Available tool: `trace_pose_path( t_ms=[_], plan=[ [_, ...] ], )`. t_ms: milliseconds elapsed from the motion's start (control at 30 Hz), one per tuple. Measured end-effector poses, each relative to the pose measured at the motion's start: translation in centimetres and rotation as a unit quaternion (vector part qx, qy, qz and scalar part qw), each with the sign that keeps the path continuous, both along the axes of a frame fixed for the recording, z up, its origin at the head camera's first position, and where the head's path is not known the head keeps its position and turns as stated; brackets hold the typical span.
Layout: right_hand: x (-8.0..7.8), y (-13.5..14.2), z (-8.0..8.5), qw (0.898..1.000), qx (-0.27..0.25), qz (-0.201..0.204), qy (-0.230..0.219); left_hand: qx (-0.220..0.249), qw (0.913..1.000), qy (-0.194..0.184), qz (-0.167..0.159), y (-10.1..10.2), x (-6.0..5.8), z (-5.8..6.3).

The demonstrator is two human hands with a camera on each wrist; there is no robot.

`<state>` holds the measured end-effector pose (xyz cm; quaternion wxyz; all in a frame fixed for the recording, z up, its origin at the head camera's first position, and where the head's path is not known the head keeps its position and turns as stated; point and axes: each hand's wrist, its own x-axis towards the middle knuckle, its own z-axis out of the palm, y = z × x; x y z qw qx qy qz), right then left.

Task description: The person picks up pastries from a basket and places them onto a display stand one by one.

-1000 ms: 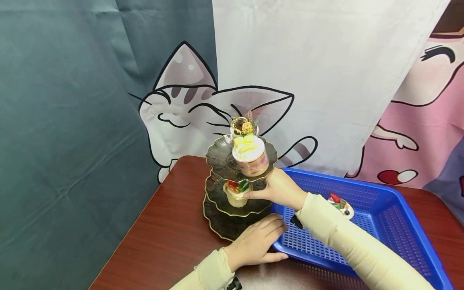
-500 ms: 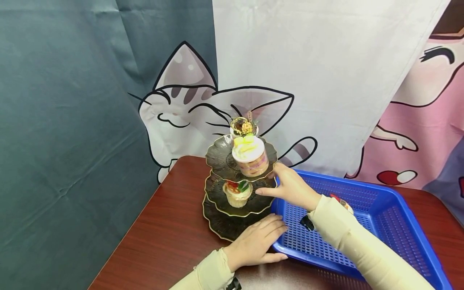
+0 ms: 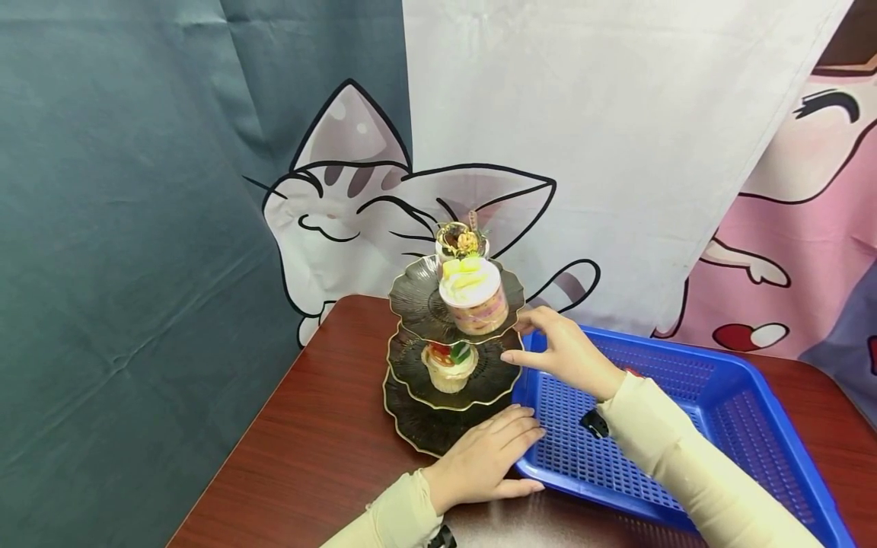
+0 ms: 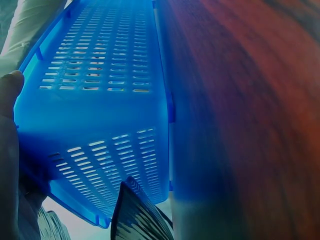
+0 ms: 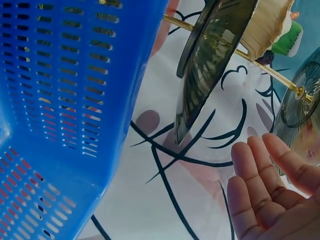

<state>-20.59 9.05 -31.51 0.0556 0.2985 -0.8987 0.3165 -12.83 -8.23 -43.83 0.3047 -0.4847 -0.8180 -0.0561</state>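
A three-tier stand of dark, gold-rimmed plates (image 3: pixel 411 301) stands on the table. Its top plate bears a layered dessert cup (image 3: pixel 473 301) with yellow topping, and a second decorated dessert (image 3: pixel 462 242) behind it. A cupcake (image 3: pixel 448 373) with red and green topping sits on the middle tier. My right hand (image 3: pixel 575 356) hovers just right of the two upper tiers, over the basket's edge; in the right wrist view its fingers (image 5: pixel 262 182) spread loosely with nothing in them. My left hand (image 3: pixel 483 463) rests with extended fingers on the near-left corner of the blue basket (image 3: pixel 760 418).
Little more than a red bit (image 3: pixel 633 372) shows of an item in the basket, the right sleeve covering the rest. The brown table (image 3: pixel 288 457) ends along a slanting left edge. A curtain with a printed cat (image 3: pixel 329 205) hangs behind.
My right hand has drawn back rightward from beside the cupcake, away from the stand, and its sleeve now covers most of the item in the basket. The left hand has stayed put.
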Motion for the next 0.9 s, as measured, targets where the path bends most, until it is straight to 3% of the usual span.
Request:
trace_pose_path(
  t_ms=[900],
  plan=[
    [-0.2,2.9,-0.7,0.999,0.02,-0.034,0.019,0.0,1.0,0.001,0.004,-0.1,0.0,-0.1]
  ],
)
